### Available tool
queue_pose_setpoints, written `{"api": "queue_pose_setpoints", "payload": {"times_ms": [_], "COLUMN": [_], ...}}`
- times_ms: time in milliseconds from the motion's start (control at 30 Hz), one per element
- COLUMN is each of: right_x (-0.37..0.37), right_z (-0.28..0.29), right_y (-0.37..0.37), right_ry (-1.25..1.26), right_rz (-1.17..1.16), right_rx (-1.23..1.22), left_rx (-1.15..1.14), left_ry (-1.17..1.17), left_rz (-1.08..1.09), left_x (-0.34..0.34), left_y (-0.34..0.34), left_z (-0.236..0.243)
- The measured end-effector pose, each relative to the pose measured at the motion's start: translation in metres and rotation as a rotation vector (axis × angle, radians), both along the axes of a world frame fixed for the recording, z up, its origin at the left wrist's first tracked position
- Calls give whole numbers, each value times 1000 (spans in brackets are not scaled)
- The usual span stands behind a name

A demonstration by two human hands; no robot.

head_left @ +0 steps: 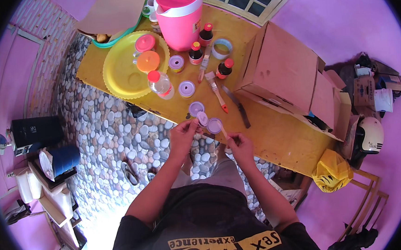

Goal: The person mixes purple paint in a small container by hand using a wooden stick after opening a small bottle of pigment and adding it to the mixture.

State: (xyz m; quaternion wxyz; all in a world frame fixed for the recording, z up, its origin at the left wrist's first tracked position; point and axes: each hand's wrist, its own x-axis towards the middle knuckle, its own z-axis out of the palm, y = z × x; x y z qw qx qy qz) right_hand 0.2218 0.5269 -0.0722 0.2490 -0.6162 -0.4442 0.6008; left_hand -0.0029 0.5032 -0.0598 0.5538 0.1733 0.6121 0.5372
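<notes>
Near the table's front edge, my left hand (185, 136) pinches a small light purple lid (202, 117). My right hand (239, 145) grips a pale flat stick (222, 129) whose upper end is at a small round purple container (213, 125); whether the two touch is unclear. Another purple round piece (196, 107) lies just beyond my fingers. Farther back are two purple-lidded tubs (187, 88) (176, 61), a clear bottle with a red cap (160, 86), two paintbrushes (215, 89) (204, 62) and a dark strip (235, 104).
A yellow tray (120, 84) with lidded cups, a pink jug (179, 26), small dark bottles (224, 70) and a tape roll (222, 49) occupy the back of the table (276, 147). A large cardboard box (283, 73) takes up the right side; a yellow bag (329, 174) hangs at the right end.
</notes>
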Motion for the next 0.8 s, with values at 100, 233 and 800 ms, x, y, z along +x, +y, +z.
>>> {"api": "queue_pose_setpoints", "payload": {"times_ms": [100, 233, 800], "right_x": [-2, -7, -7], "right_z": [-5, -4, -3], "right_y": [-3, -4, -6], "right_ry": [-240, -433, -579], "right_rz": [166, 291, 370], "right_rx": [325, 567, 855], "left_rx": [2, 11, 7], "left_ry": [-7, -26, -122], "left_rz": [12, 37, 52], "left_x": [-6, -8, -1], "left_y": [-4, -8, -12], "left_z": [1, 3, 8]}}
